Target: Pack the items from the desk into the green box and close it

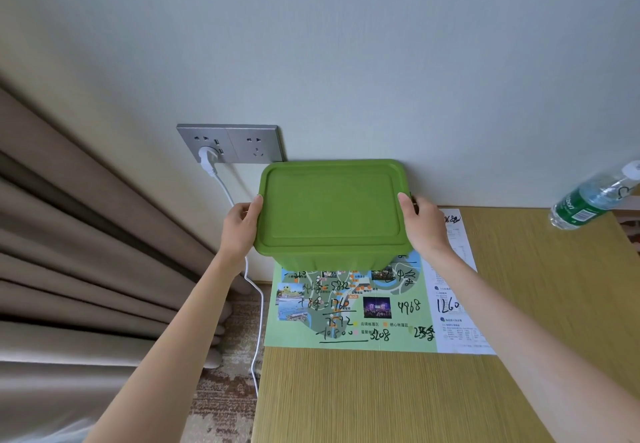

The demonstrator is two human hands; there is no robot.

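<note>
The green box (332,210) sits at the back of the desk against the wall, with its green lid on top. My left hand (242,224) grips the box's left edge, thumb on the lid's rim and fingers curled under it. My right hand (424,223) grips the right edge in the same way, thumb on top. The box stands on a green printed map sheet (349,307) marked with handwritten numbers. The inside of the box is hidden.
The wooden desk (398,394) runs toward me. A white printed sheet (457,297) lies right of the map. A plastic water bottle (592,197) stands at the far right. A wall socket (230,144) with a white plug and cable, and curtains (86,252), are at left.
</note>
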